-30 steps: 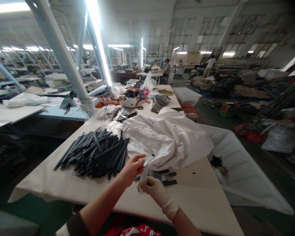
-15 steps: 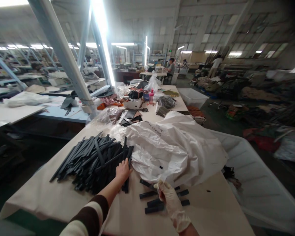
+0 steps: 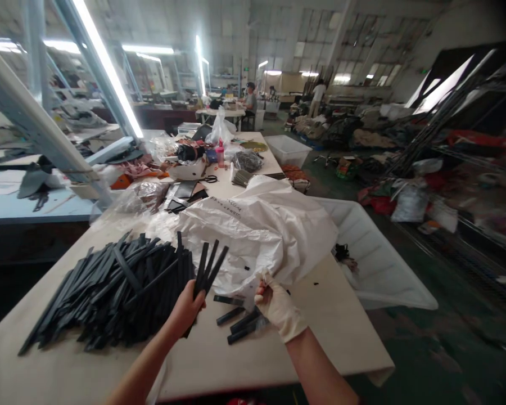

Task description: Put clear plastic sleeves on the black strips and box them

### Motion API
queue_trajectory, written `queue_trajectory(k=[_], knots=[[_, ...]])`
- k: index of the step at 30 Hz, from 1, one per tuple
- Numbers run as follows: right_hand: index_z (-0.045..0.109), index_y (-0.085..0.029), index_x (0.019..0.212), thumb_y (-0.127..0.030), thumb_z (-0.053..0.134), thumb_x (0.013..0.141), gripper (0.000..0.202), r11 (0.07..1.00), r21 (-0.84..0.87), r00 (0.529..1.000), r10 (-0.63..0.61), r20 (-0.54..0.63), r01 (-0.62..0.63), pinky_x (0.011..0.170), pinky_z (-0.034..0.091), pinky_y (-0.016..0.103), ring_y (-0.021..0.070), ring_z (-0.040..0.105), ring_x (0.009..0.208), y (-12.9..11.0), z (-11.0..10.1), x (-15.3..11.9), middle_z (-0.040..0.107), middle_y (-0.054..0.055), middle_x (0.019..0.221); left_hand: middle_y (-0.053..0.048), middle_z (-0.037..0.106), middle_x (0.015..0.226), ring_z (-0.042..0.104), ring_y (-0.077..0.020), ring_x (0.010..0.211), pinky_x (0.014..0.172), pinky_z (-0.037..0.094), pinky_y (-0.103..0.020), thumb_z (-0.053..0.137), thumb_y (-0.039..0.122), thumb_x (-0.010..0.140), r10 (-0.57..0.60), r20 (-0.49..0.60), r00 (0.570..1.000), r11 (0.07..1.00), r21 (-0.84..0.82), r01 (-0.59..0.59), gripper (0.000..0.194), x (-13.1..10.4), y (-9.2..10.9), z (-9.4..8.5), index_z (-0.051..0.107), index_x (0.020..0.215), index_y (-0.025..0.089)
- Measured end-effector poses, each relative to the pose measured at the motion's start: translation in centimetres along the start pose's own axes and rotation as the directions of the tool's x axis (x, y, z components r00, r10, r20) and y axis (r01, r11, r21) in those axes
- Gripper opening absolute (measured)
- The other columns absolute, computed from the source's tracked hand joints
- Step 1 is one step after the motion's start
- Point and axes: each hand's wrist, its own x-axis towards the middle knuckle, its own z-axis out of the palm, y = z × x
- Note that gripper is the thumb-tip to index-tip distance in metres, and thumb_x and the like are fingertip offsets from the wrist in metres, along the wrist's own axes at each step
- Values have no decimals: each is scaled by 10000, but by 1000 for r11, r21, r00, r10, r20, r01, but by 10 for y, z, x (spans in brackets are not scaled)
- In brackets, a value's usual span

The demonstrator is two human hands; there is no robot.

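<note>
In the head view, handwriting on white sack (image 3: 253,230), too blurred to read. Clasping three dark strips (image 3: 212,260) in grip of left hand (image 3: 188,309), arm stretched forward, beside dark pile (image 3: 118,292) on left of table (image 3: 320,337). Pressing fingertips of gloved right hand (image 3: 278,306) together near four more strips (image 3: 240,334).

Ahead of me a dim hall runs back to a pale far wall (image 3: 274,42); its upper panels (image 3: 365,42) look like windows, though haze blurs them. On my left a bright tube light (image 3: 111,73) lines a slanting metal post (image 3: 93,67). Right of my pale counter (image 3: 320,332) spreads dark green floor (image 3: 417,332).
</note>
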Motion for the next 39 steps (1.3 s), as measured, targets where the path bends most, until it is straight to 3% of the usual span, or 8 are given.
queue_trajectory(k=[4,9,13,18,23,27,32,39], knots=[[619,-137,731,-251,617,782,125,976,192,995,93,42,-99,386,370,152,52,495,433,-17,2,-18,558,-40,506,105,376,437,385,-76,368,388,321,-173,482,419,753,100,87,991,928,-368,-61,244,-74,54,-2,492,811,182],[613,-150,665,-252,661,736,133,993,101,997,-61,-50,66,349,337,143,50,467,409,-27,3,-41,549,-45,485,106,358,443,318,-59,357,364,283,-164,537,400,714,81,32,996,925,-374,-63,255,-116,86,-13,536,835,176],[624,-159,652,-330,756,598,223,954,-97,952,-291,-92,282,345,320,160,48,422,410,-34,-5,-54,549,-48,521,74,418,481,377,-76,411,387,314,-170,553,390,705,154,37,987,937,-324,-134,245,-120,95,-10,572,800,165],[604,-141,562,-469,722,578,349,733,-496,852,-523,26,465,419,328,200,70,405,466,-22,-14,-70,513,-31,498,20,542,591,495,-126,547,465,388,-193,543,383,715,195,-19,981,950,-244,-194,242,-112,110,11,590,799,161],[627,-137,609,-482,701,609,353,746,-556,930,-311,196,366,458,317,219,75,393,465,6,-21,-84,513,-32,494,27,538,597,494,-123,536,482,396,-202,507,390,721,165,-14,986,936,-313,-161,282,-101,115,39,575,878,165],[677,-159,793,-558,598,685,422,873,-369,947,-296,123,320,580,425,245,139,545,642,1,-30,-86,640,34,705,60,456,486,408,-92,410,383,311,-186,521,431,696,77,148,986,942,-334,-24,284,-99,115,57,575,760,159],[683,-165,866,-528,616,687,410,905,-322,953,-220,207,279,650,448,281,171,581,731,7,-39,-86,672,49,803,0,605,669,539,-128,601,537,419,-204,481,344,748,197,74,978,923,-349,-159,260,-96,117,76,618,838,143],[649,-217,928,-632,567,661,500,966,-156,979,-202,31,204,704,450,293,178,586,806,26,-71,-67,675,43,873,-16,617,698,571,-161,680,603,424,-228,453,348,796,196,64,979,962,-207,-179,235,-101,93,103,592,819,160]])
